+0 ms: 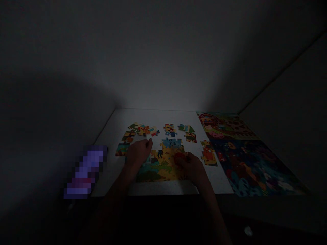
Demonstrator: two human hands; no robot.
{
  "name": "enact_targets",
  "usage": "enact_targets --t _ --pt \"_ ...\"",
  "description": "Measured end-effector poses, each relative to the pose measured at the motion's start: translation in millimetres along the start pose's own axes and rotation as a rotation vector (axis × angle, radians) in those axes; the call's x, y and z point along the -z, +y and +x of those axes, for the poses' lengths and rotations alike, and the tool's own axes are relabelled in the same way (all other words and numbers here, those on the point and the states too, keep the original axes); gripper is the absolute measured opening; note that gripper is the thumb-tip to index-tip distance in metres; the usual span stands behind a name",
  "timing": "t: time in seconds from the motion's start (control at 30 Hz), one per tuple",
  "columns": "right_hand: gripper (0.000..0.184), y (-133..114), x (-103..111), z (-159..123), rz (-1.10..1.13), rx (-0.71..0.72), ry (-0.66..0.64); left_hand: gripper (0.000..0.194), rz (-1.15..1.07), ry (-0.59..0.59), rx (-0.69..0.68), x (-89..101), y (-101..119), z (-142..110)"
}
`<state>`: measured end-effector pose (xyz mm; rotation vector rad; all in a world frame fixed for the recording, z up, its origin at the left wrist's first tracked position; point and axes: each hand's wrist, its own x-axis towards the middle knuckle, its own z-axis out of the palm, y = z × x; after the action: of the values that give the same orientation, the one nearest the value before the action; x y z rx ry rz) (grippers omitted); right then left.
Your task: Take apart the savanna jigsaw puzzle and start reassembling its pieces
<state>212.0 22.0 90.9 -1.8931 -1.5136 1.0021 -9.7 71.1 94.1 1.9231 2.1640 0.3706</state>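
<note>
A partly joined colourful jigsaw (163, 163) lies near the front of a white table (117, 119) in a dim room. My left hand (138, 153) rests over the jigsaw's left upper edge, fingers curled together; what they hold, if anything, is hidden. My right hand (190, 166) lies on the jigsaw's right side with fingers bent over a reddish piece (180, 157). Loose pieces (143, 131) are scattered behind the hands, and a small joined cluster (208, 154) sits to the right.
Two finished puzzle pictures lie on the table's right side: a farm scene (224, 126) at the back, a dark blue one (252, 168) in front. A blurred purple object (85, 172) sits at the left edge. Walls close in behind and right.
</note>
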Motion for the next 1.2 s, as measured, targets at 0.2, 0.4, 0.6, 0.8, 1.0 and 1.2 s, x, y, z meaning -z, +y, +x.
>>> enact_targets --t 0.2,0.4,0.6,0.8,1.0,1.2 --pt "0.037 12 14 1 0.049 -0.043 0.017 0.049 -0.088 0.027 0.053 7.8 -10 18" --pt "0.049 14 38 8 -0.015 -0.152 0.049 0.054 -0.217 0.02 0.046 1.8 -14 37" --pt "0.075 18 27 -15 -0.092 -0.142 0.381 0.046 -0.268 0.271 0.149 8.8 -18 45" --pt "0.073 26 15 -61 0.408 -0.199 0.055 0.031 -0.214 0.251 -0.222 -23.6 -6 -59" --pt "0.06 23 26 -46 0.692 -0.23 -0.112 0.054 0.04 0.291 -0.356 -55.3 -6 -121" --pt "0.063 19 22 -16 0.32 -0.082 -0.161 0.074 0.112 0.237 -0.533 -54.0 -10 -117"
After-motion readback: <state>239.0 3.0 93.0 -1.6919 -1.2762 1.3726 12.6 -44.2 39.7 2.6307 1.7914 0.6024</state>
